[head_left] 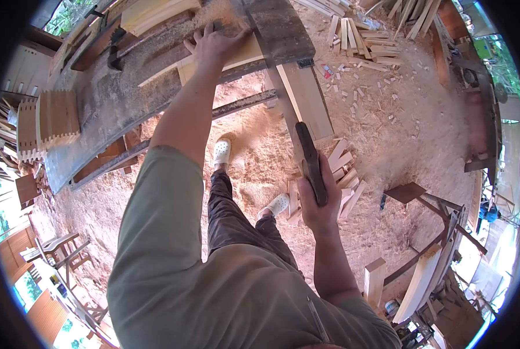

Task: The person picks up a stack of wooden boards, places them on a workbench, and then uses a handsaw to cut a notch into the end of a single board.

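My right hand (pixel 319 203) is wrapped around the dark handle (pixel 312 163) of a handsaw. Its long blade (pixel 286 104), smeared by motion, runs up to the bench and passes the end of a pale board (pixel 245 53). My left hand (pixel 213 47) rests on that board with fingers spread, to the left of the blade. Under the board is a worn workbench (pixel 111 96). Just right of the blade, a wider plank (pixel 311 102) slopes downward below the bench edge. Where the teeth meet the wood is not clear.
Jointed wooden panels (pixel 59 122) stand at the bench's left end, near a dark toothed part (pixel 115 49). Cut sticks (pixel 364 43) and offcuts (pixel 347 174) lie on the sawdust-covered floor. A metal-legged stand (pixel 428 203) is at right, a wooden stool (pixel 65 247) at lower left.
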{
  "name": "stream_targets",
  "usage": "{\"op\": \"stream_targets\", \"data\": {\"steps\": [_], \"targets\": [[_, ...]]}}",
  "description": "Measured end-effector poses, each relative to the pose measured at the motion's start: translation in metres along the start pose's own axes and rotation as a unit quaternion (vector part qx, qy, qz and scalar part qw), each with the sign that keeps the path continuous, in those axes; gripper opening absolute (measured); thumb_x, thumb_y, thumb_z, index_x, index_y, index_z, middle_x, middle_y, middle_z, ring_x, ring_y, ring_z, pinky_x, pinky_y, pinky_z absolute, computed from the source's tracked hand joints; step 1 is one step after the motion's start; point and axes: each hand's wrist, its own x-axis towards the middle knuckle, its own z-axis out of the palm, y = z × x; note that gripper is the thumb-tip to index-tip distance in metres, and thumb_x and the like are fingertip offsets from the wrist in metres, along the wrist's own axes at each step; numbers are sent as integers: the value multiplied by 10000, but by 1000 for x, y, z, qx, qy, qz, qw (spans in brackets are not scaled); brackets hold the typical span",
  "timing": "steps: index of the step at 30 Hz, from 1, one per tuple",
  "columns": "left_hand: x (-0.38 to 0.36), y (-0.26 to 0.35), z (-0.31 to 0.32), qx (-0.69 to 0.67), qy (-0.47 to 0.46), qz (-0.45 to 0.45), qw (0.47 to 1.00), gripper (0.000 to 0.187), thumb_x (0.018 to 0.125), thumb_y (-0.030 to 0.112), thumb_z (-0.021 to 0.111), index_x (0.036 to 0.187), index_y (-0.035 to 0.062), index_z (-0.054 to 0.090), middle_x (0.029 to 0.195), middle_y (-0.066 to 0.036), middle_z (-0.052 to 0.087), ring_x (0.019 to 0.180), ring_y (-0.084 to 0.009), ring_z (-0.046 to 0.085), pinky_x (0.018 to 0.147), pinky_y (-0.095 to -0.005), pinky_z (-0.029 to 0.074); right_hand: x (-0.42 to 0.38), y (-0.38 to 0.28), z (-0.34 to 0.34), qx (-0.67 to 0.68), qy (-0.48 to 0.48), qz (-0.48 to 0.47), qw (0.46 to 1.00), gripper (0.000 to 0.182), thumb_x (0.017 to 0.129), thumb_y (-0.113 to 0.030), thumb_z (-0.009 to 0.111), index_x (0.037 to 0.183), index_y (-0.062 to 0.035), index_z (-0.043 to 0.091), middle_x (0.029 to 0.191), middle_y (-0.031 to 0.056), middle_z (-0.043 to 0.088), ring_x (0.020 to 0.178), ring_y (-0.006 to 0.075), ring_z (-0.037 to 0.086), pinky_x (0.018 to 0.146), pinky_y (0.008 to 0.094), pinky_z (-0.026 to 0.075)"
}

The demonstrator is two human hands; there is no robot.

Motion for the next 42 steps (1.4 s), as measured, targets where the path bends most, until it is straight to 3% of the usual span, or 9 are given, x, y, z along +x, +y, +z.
{"op": "stream_targets", "data": {"steps": [16,19,22,24,27,30,37,40,42], "targets": [[-2,4,0,13,15,-10,1000,1003,757,912,399,1188,66,724,1606,-99,325,1505,-336,214,1231,-548,51,10,-9,-1,1,-9,14,1000,574,898,-59,646,1417,80,441,1125,207,695,927,158,700,780,288,542],[-3,7,-9,11,-6,-23,1000,1000,761,902,417,1185,49,722,1603,-104,327,1506,-332,214,1227,-556,59,32,-8,9,-31,-10,-37,999,571,905,-65,644,1420,74,439,1086,185,705,900,147,693,766,283,540],[-7,9,-9,6,-9,-24,1000,1007,759,900,429,1176,32,722,1602,-107,328,1507,-323,213,1226,-556,66,13,-8,-1,-3,-4,15,1000,562,912,-77,643,1421,58,447,986,174,713,865,149,691,750,289,542],[-9,10,-12,-3,6,-18,1000,1017,759,906,421,1163,23,725,1600,-108,332,1507,-324,211,1226,-557,67,5,-1,-4,-24,18,-67,997,552,919,-99,645,1418,43,457,968,176,706,857,157,689,746,298,543],[-6,7,-9,-14,-10,-19,1000,1050,742,915,412,1182,11,716,1613,-116,304,1499,-349,227,1234,-535,39,31,-6,6,1,-15,30,999,543,924,-106,639,1416,40,461,1049,199,696,913,165,689,772,306,543],[-6,9,-11,-5,-19,-25,999,1046,751,913,401,1176,12,719,1613,-116,303,1502,-348,219,1233,-541,44,71,-6,26,-16,-15,1,1000,543,924,-111,640,1415,39,462,1097,210,684,960,168,682,794,316,541],[-2,5,-1,13,-4,-19,1000,973,789,888,393,1097,41,759,1598,-98,342,1500,-317,233,1224,-558,61,-20,-7,-9,-13,-5,9,1000,560,916,-80,622,1421,71,433,1119,212,688,1003,207,690,842,322,538],[-1,4,1,-1,-2,-35,999,858,901,767,348,1111,39,751,1601,-75,344,1482,-313,280,1224,-563,64,-10,-6,-9,-63,4,-87,994,564,911,-64,619,1418,86,424,1118,206,692,976,206,697,813,331,547],[2,2,8,-52,43,-31,997,738,989,605,294,1125,32,738,1547,-78,421,1436,-312,363,1214,-577,98,44,-11,19,-14,1,17,1000,556,917,-83,625,1416,71,436,1074,192,696,909,204,700,769,335,547]]}}
